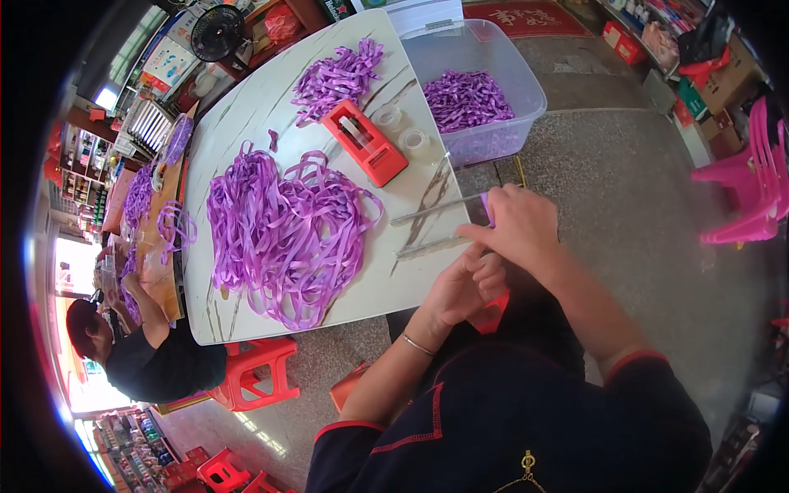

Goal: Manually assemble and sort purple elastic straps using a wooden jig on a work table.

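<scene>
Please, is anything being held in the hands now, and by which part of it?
The right hand seems to hold a purple ribbon, but its fingers hide which part. Whether the left hand holds anything cannot be told.

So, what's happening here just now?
At a white table, the right hand appears to pinch a purple ribbon strip beside two thin rods, with the left hand curled close by. A heap of purple ribbon loops lies to the left, with a red tape dispenser beyond. More ribbon sits in a clear bin past the table's edge. Another person is at left.
</scene>
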Demonstrator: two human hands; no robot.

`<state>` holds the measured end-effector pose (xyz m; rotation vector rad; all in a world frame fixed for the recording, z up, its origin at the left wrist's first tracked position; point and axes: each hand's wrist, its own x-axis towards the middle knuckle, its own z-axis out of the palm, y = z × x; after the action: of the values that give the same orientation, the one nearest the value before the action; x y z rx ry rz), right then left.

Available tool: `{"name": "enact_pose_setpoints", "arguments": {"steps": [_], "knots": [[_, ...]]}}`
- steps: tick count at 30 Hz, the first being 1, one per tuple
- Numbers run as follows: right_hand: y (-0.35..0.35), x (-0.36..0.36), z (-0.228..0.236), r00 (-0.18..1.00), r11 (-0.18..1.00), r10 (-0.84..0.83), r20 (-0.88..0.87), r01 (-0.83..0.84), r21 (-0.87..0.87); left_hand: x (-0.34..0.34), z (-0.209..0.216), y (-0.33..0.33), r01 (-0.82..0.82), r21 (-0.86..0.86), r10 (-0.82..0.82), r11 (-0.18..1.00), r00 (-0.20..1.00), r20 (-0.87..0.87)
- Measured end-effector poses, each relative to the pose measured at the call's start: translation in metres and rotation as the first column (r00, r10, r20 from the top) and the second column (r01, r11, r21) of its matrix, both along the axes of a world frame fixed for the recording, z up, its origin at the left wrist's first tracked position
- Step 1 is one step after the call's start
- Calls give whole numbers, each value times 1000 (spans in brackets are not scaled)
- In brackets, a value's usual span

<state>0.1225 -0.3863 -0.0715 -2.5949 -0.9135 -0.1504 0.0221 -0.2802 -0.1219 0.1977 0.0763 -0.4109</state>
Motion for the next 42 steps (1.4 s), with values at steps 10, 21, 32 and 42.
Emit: {"name": "enact_pose_setpoints", "arguments": {"steps": [10, 21, 32, 42], "knots": [[7, 9, 4, 992, 980, 121, 40, -113, -162, -1, 6, 0, -2, -22, 2, 1000, 1000, -2], [7, 9, 5, 979, 975, 135, 153, -103, -197, -1, 4, 2, 18, -10, -18, 1000, 1000, 8], [-4, 17, -10, 1000, 997, 18, -3, -18, 69, 0, -1, 3, 31, -6, -31, 999, 999, 5], [-21, 36, -51, 776, 874, 142, -614, 193, 446, 0, 1, 2, 11, -7, -12, 1000, 1000, -19]]}}
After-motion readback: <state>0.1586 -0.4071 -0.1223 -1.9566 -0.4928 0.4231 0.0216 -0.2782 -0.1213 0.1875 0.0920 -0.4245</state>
